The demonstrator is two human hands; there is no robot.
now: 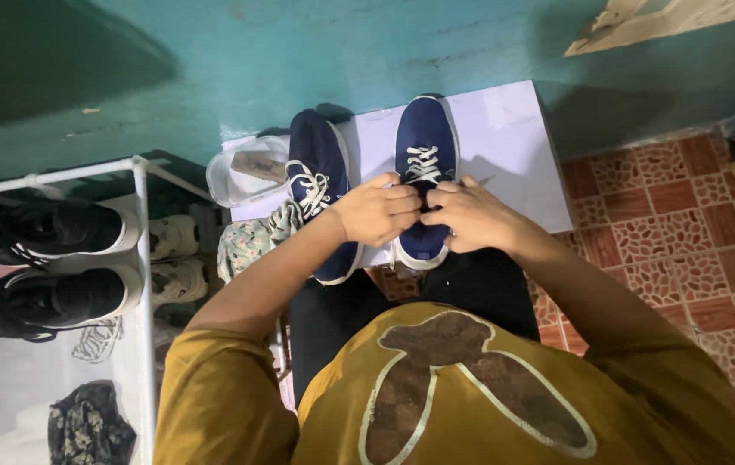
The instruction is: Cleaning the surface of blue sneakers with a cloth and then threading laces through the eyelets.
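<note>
Against a teal wall, a white board [505,138] carries two navy canvas sneakers. Both hands pinch the white laces of the right-hand sneaker [423,172]: left hand [376,211] and right hand [466,215] touching over its tongue. Just beside it lies the other sneaker [316,181], laces loose.
</note>
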